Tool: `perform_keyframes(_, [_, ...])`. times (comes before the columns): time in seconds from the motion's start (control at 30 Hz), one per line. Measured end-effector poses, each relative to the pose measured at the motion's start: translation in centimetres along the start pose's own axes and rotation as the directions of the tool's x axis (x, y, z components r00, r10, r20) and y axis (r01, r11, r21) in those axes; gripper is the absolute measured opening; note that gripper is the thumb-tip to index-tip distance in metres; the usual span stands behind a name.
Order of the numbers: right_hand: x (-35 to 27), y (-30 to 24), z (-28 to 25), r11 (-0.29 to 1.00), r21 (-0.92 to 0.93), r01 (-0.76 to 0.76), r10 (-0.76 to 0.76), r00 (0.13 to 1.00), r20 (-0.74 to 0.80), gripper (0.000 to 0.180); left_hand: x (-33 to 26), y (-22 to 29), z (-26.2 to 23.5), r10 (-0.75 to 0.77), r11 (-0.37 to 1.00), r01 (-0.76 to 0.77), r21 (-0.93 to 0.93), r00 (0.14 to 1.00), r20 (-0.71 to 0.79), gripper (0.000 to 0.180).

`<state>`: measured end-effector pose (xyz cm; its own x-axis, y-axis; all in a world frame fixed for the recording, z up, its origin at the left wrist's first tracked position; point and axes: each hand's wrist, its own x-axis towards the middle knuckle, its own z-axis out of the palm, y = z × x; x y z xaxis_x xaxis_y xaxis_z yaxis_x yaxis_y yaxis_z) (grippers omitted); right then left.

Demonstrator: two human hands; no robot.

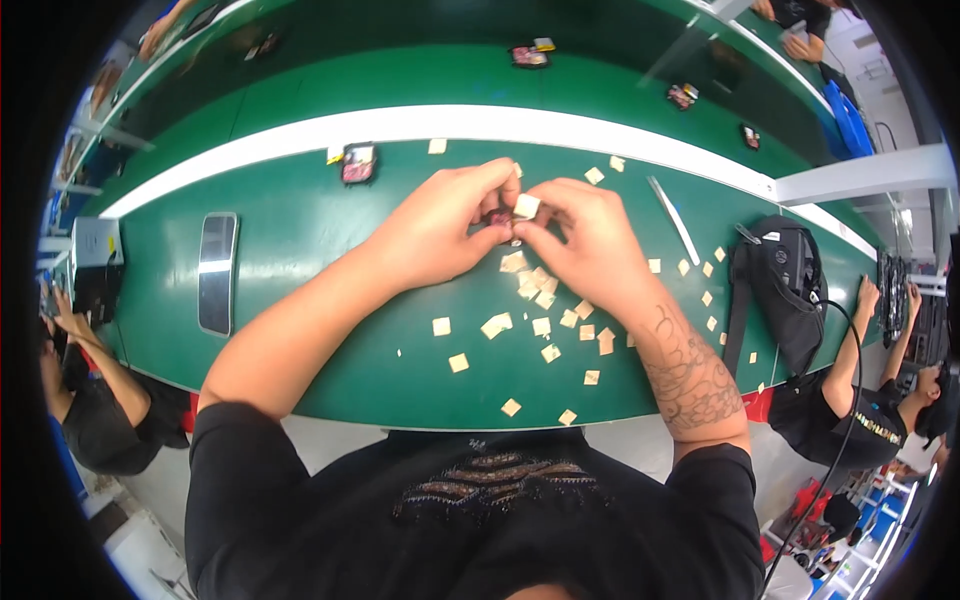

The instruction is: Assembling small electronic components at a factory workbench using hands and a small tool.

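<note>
Sitting between the close-set hands (440,226), a dark reddish piece (495,218) is pinched left, a pale square (527,206) right.

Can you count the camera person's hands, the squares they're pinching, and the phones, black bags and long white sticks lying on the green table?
Hands (left hand, right hand): 2
Pinched pale square: 1
Phone: 1
Black bag: 1
Long white stick: 1
Total: 6
</note>
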<state>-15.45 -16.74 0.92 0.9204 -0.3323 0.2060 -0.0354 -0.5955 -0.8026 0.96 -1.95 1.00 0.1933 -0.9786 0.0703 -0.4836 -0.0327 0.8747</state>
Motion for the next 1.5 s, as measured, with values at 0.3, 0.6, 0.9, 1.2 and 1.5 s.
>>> perform_keyframes(0.3, [-0.2,0.8,-0.4,0.989,-0.145,0.004,-0.009,1.000,-0.030,0.022,0.9,1.0,0.4,-0.057,0.990,0.063,0.128,0.997,-0.050,0.028])
perform_keyframes(0.6, [0.5,2.2,-3.2,0.998,-0.027,-0.052,0.039,0.935,-0.354,0.018,12.6,0.3,1.0,0.125,0.956,-0.073,0.283,0.978,-0.168,0.015])
perform_keyframes(0.9, [0.4,2.6,-3.4,0.944,0.070,0.322,-0.207,0.744,-0.636,0.020,27.9,1.4,7.1,0.262,0.604,-0.128,0.786,0.964,-0.045,0.035])
perform_keyframes(1.2, [0.0,2.4,-4.2,0.877,0.041,0.479,-0.339,0.676,-0.654,0.012,34.6,1.6,13.5,0.195,0.677,-0.126,0.725,0.981,-0.012,0.065])
perform_keyframes(1.5, [0.2,2.1,-3.8,0.901,0.009,0.433,-0.337,0.714,-0.614,0.018,31.4,1.9,10.9,0.272,0.713,-0.181,0.677,0.962,-0.029,0.059])
